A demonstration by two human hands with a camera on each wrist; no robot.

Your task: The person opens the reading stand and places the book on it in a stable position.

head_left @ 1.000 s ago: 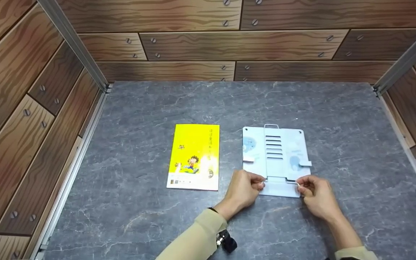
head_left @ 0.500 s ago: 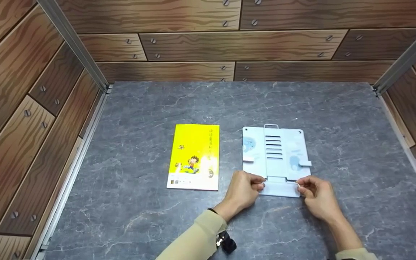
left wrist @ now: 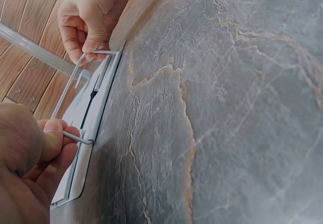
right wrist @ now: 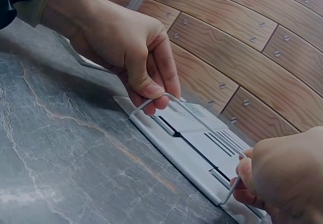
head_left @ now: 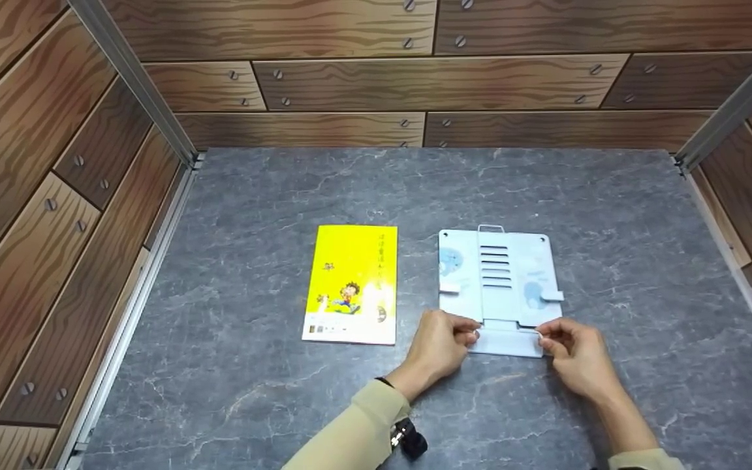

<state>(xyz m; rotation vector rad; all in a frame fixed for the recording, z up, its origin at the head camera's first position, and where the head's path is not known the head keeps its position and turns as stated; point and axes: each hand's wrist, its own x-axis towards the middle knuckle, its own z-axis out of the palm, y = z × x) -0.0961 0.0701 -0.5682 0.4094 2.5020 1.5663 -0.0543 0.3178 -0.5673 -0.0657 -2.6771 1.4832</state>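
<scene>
A white book stand [head_left: 497, 303] with pale blue pictures and a column of slots lies flat on the grey marbled table, right of the middle. At its near end, a bent wire bar [right wrist: 207, 125] stands up over the panel. My left hand [head_left: 438, 343] pinches one corner of this wire between thumb and fingers. At the opposite corner my right hand [head_left: 578, 356] pinches it likewise. Both wrist views show the wire's ends meeting the stand's near edge. Two small clips, a left clip [head_left: 449, 288] and a right clip [head_left: 552, 296], jut from the panel.
A yellow book [head_left: 350, 261] with a cartoon child on its cover lies flat, left of the stand. Wood-patterned walls [head_left: 441, 81] enclose the table at the back and sides. A wire loop [head_left: 490, 228] sticks out past the stand's far edge.
</scene>
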